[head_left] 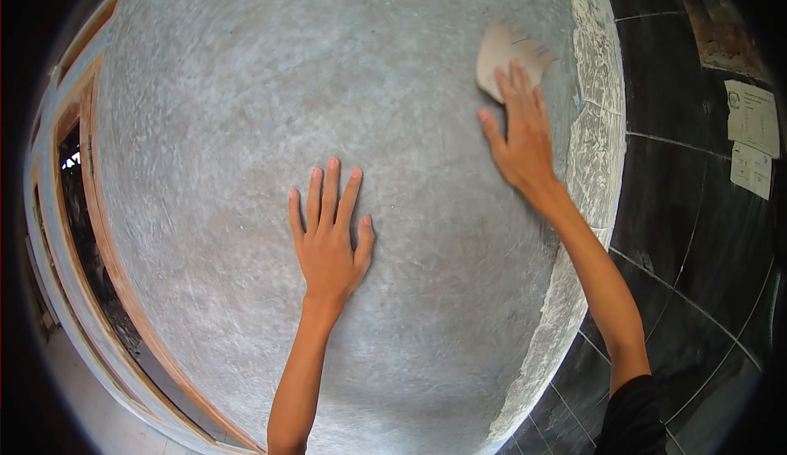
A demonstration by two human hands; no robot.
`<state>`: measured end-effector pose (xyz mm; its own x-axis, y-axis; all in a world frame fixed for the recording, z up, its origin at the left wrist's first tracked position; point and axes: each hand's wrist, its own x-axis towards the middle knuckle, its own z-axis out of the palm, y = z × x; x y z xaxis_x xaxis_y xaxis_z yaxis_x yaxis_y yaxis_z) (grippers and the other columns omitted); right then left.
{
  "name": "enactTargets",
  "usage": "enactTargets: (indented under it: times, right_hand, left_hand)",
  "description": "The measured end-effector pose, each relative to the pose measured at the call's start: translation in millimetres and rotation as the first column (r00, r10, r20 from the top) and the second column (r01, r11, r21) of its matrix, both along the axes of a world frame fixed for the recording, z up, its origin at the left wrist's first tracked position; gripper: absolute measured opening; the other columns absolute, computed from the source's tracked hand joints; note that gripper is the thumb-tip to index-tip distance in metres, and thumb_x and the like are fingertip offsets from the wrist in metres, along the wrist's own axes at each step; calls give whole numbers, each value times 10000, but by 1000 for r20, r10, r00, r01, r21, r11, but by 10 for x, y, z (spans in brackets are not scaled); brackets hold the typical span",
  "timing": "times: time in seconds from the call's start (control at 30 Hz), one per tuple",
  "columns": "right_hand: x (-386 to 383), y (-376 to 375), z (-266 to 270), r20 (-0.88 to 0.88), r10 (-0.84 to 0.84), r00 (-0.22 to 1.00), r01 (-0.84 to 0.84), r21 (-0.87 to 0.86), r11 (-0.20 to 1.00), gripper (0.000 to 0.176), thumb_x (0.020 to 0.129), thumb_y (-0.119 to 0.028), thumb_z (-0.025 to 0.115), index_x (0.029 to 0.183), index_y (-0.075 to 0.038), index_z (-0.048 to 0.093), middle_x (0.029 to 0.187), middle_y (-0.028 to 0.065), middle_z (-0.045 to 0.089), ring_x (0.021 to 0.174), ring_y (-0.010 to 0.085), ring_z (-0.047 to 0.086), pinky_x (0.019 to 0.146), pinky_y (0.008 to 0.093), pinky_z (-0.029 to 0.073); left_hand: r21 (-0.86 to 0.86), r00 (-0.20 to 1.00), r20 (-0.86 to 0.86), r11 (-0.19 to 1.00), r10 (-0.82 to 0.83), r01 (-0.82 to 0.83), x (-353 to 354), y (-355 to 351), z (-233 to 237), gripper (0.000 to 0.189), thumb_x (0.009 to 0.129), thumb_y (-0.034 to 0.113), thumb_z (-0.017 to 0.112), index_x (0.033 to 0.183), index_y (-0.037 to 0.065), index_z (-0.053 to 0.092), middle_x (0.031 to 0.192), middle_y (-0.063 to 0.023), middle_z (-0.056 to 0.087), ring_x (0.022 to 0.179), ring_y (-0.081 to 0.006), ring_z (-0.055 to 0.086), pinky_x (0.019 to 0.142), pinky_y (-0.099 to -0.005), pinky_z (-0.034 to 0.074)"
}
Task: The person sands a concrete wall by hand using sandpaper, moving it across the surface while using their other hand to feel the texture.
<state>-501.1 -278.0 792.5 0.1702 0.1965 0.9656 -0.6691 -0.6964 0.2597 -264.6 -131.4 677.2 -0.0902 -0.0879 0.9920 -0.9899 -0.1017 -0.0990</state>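
Observation:
A grey plastered wall (410, 291) fills most of the view. My left hand (329, 254) rests flat against it near the middle, fingers spread, holding nothing. Up and to the right, my right hand (523, 139) has its fingers on a sheet of sandpaper (498, 49) against the wall. The sandpaper is pale beige with dark print on its back, its edges curl, and motion blurs it a little. The thumb of that hand sticks out to the left, apart from the sheet.
A rough white strip (602, 127) edges the wall on the right. Beyond it are black tiles (672, 209) with pale joints and papers (752, 119) stuck on them. To the left stands a wooden window frame (94, 184) with dark openings. Pale floor (74, 389) shows at lower left.

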Motion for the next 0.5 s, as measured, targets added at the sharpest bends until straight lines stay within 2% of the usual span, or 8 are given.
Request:
enactTargets:
  times: [0.03,0.07,0.13,0.2,0.3,0.37,0.5]
  right_hand:
    - [-69,-76,130,72,-12,997,12,8,1000,666,975,-424,488,1476,-15,328,1543,242,268,1456,356,210,1182,492,131]
    - [-127,-150,240,70,-12,997,11,7,1000,666,975,-424,488,1476,-15,328,1543,242,268,1456,356,210,1182,492,131]
    - [-185,-258,391,266,-1,964,-15,57,998,666,984,-445,463,1475,-16,331,1539,244,276,1458,346,210,1186,481,113]
    - [-66,-199,355,286,-8,958,-13,73,997,670,990,-460,438,1480,-18,321,1544,246,262,1459,353,202,1188,485,92]
    - [205,-7,54,243,-63,968,59,22,998,676,985,-446,459,1486,-19,307,1552,243,245,1460,359,197,1184,497,107]
    - [318,161,-136,-11,-5,1000,4,-43,999,681,977,-430,480,1494,-27,294,1560,236,230,1459,364,196,1180,507,128]
    - [184,96,-2,-71,-2,997,0,-30,1000,667,973,-414,496,1489,-33,312,1553,235,250,1459,360,200,1176,501,154]
  left_hand:
    - [-1,1000,2,1000,2,-2,-2,2,5,581,846,190,565,1422,166,493,1549,-72,355,1451,-258,277,1188,-491,122]
    - [-3,1000,-1,1000,3,-3,-2,4,6,581,846,190,565,1422,166,493,1549,-72,355,1451,-258,277,1188,-491,122]
    - [1,1000,-4,1000,-5,5,-4,7,2,580,847,193,565,1422,166,493,1549,-71,356,1449,-257,281,1187,-493,126]
    - [13,1000,-11,1000,-16,16,-13,20,4,564,864,184,543,1424,149,486,1551,-79,349,1455,-264,267,1190,-491,111]
    - [17,999,-4,999,-33,33,-10,20,3,551,878,172,528,1425,134,480,1553,-87,343,1460,-270,253,1193,-490,96]
    - [6,999,5,999,-36,36,-9,22,7,554,874,169,533,1424,136,482,1553,-86,343,1460,-269,253,1192,-490,97]
    - [25,1000,-10,999,-24,25,31,55,36,538,891,190,517,1425,142,482,1555,-79,341,1461,-266,250,1193,-487,95]
